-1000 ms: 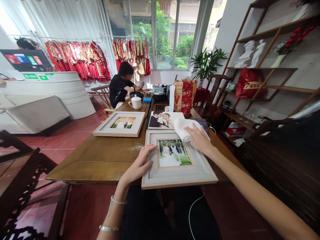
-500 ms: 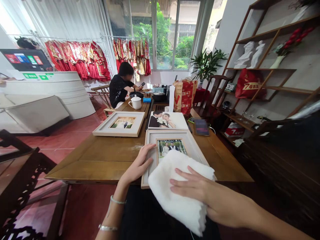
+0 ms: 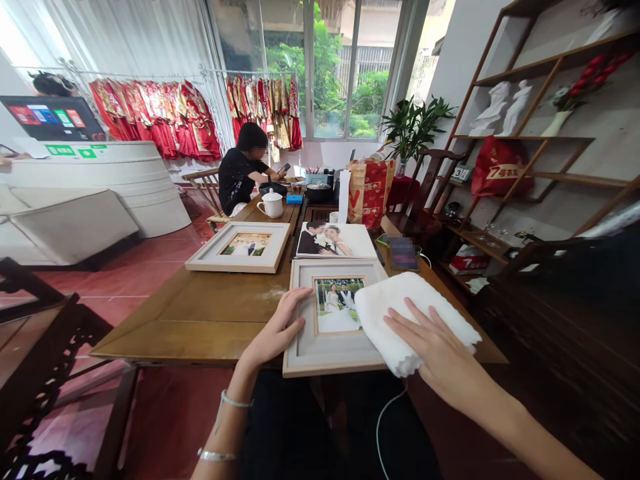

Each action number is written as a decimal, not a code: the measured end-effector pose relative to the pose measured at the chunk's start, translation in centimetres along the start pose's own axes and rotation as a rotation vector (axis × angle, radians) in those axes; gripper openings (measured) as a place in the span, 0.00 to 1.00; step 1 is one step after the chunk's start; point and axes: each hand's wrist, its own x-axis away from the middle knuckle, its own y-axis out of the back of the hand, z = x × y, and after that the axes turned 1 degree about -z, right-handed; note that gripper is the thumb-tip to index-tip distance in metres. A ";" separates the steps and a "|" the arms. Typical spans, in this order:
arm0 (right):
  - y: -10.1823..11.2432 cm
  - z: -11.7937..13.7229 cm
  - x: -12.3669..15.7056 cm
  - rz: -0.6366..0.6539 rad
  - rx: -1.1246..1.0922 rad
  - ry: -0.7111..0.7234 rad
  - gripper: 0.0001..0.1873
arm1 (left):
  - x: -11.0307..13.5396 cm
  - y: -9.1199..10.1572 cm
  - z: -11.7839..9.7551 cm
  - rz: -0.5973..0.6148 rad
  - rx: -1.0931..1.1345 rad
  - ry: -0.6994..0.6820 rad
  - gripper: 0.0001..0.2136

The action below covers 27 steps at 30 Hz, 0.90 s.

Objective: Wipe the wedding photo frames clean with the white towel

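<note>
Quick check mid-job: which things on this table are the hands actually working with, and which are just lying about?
In use: near picture frame, with the left hand on its left edge; white cloth lying on its right side, with the right hand flat on the cloth.
Lying about: second frame, unframed photo, phone, white teapot, red bag.

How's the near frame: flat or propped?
Flat: frame lies photo up on the table; left hand on its left border, right hand pressing a white cloth on its right.

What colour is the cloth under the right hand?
White: the cloth under the right hand is plain and fluffy, seen in the head view, lying on the picture frame.
</note>
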 end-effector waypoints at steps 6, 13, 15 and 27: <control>1.7 3.9 -1.0 0.178 -0.244 0.285 0.55 | -0.1 -0.1 -0.1 -0.007 0.010 0.007 0.23; 2.6 6.9 -3.9 0.294 -0.421 0.698 0.47 | 0.0 -0.1 0.7 -0.008 0.100 -0.088 0.24; 2.4 6.3 -4.3 0.291 -0.420 0.679 0.44 | 0.0 -0.1 0.6 -0.005 0.105 -0.063 0.25; 0.5 -5.7 -11.2 0.017 -0.024 0.024 0.43 | -0.2 0.0 -0.6 0.017 0.030 0.040 0.25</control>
